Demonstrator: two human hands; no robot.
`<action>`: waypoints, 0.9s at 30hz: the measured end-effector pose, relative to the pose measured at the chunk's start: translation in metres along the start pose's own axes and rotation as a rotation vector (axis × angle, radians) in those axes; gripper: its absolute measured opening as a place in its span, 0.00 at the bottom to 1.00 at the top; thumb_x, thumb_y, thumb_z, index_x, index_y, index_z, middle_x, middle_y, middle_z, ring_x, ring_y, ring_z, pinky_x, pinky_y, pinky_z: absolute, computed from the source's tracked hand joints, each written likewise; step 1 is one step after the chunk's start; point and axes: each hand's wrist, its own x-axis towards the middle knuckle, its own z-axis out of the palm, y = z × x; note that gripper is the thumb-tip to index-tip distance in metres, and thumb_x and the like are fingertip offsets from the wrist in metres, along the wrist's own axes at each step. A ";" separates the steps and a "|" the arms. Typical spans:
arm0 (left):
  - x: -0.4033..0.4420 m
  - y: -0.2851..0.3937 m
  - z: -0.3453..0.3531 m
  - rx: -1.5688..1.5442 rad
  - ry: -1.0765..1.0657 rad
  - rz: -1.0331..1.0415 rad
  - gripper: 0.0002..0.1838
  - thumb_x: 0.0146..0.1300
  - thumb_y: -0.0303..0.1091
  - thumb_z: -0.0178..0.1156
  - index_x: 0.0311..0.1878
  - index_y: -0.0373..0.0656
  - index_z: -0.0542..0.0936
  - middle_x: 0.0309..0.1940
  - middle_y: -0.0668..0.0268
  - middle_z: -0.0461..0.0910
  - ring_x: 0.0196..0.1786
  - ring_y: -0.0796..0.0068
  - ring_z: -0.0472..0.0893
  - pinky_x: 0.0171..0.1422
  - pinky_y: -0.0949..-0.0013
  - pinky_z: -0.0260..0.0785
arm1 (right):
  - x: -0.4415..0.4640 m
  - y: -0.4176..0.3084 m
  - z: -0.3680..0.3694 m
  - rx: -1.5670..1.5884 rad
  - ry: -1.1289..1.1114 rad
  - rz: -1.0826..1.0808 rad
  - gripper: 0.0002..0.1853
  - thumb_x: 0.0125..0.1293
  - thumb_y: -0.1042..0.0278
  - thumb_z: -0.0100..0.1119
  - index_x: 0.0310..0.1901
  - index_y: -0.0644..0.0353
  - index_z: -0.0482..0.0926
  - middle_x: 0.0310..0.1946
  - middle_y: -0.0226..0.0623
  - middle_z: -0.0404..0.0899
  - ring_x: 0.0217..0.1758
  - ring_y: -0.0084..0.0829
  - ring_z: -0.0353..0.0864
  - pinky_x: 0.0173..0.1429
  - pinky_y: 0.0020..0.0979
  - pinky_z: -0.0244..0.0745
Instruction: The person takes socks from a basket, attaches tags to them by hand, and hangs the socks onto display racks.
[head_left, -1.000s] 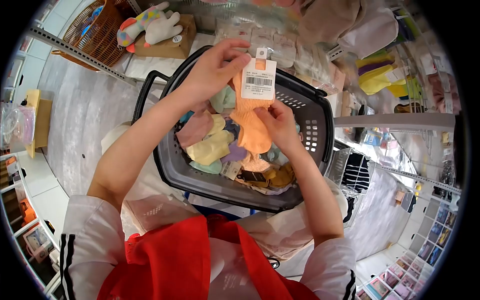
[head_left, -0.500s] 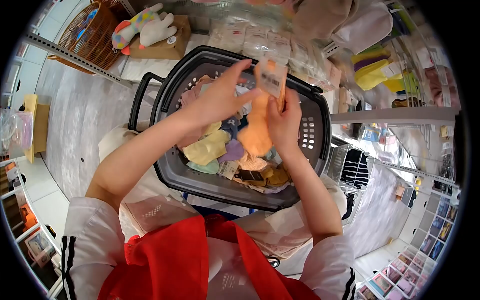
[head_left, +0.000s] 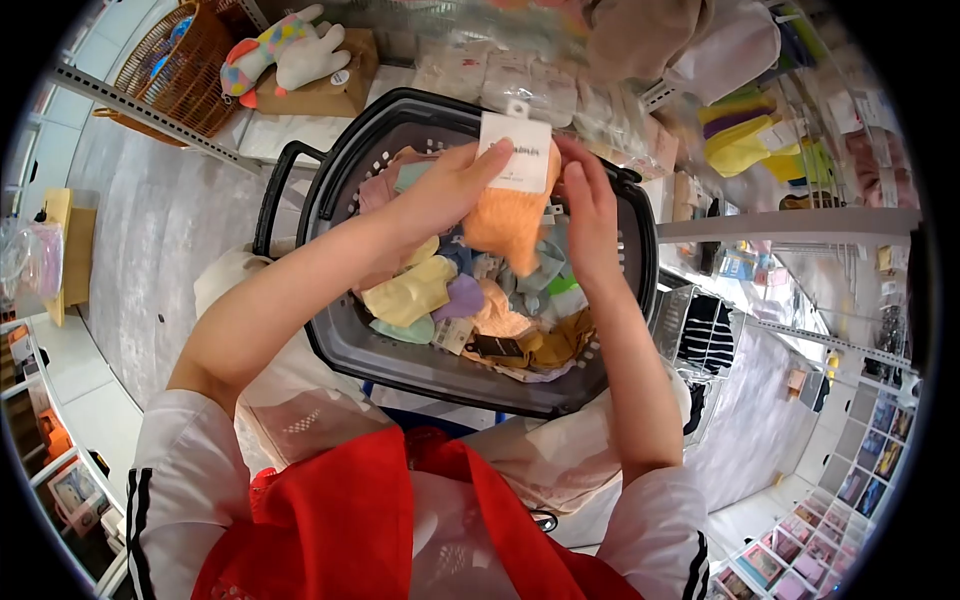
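- Left hand [head_left: 455,188] pinches orange knit [head_left: 505,220] by white card [head_left: 525,168], presumably keeping print visible.
- Right hand [head_left: 592,215] beside, part-curled; contact unclear.
- Held over basket [head_left: 480,400], toward far edge.

The orange sock [head_left: 505,222] looks like matt cloth, its knit rough and crinkled, while the tag [head_left: 522,175] on it is smooth white card. From here the grey shopping basket [head_left: 345,345] reads as hard plastic with a faint sheen. Those packets [head_left: 545,85] behind are glossy clear plastic; the box [head_left: 345,92] is dull brown cardboard, the tall round basket [head_left: 190,90] woven wicker. The red apron [head_left: 330,510] is matt cloth, the shelf rail [head_left: 800,227] smooth metal.
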 end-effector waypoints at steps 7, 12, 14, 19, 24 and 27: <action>0.010 -0.025 0.000 0.452 0.013 0.215 0.18 0.64 0.42 0.51 0.42 0.33 0.74 0.29 0.66 0.78 0.32 0.84 0.73 0.36 0.75 0.66 | 0.001 0.009 -0.002 0.015 0.018 0.112 0.10 0.65 0.66 0.50 0.40 0.65 0.75 0.30 0.26 0.75 0.31 0.13 0.69 0.37 0.17 0.65; 0.006 -0.024 -0.003 0.407 -0.090 0.098 0.15 0.64 0.39 0.51 0.40 0.34 0.75 0.26 0.68 0.76 0.30 0.85 0.71 0.34 0.75 0.65 | 0.007 0.004 -0.016 0.175 0.186 0.158 0.09 0.63 0.66 0.53 0.33 0.63 0.77 0.25 0.24 0.74 0.26 0.13 0.68 0.31 0.18 0.62; 0.008 -0.034 -0.004 0.361 -0.078 0.101 0.14 0.64 0.38 0.51 0.39 0.34 0.75 0.25 0.68 0.75 0.29 0.85 0.70 0.34 0.75 0.64 | 0.008 0.006 -0.017 0.171 0.248 0.159 0.09 0.63 0.66 0.54 0.33 0.63 0.78 0.24 0.24 0.74 0.26 0.13 0.68 0.31 0.18 0.61; 0.007 -0.031 0.005 0.135 0.002 0.093 0.14 0.65 0.37 0.49 0.37 0.33 0.75 0.23 0.68 0.75 0.27 0.83 0.70 0.33 0.73 0.64 | 0.006 0.009 -0.017 0.214 0.338 0.183 0.10 0.63 0.65 0.54 0.34 0.64 0.78 0.25 0.23 0.74 0.26 0.13 0.66 0.31 0.18 0.60; 0.008 -0.034 -0.005 0.353 -0.010 0.264 0.14 0.64 0.37 0.50 0.35 0.33 0.75 0.22 0.60 0.75 0.27 0.78 0.72 0.34 0.71 0.64 | 0.004 0.007 -0.018 0.092 0.276 0.121 0.11 0.63 0.64 0.53 0.34 0.65 0.79 0.25 0.23 0.75 0.27 0.14 0.67 0.32 0.18 0.61; 0.006 -0.026 -0.004 0.384 0.019 0.254 0.15 0.62 0.38 0.51 0.34 0.33 0.75 0.22 0.56 0.74 0.25 0.71 0.73 0.33 0.69 0.64 | -0.003 0.007 -0.022 0.084 0.217 0.112 0.12 0.65 0.65 0.50 0.42 0.66 0.76 0.33 0.28 0.76 0.34 0.17 0.71 0.38 0.20 0.66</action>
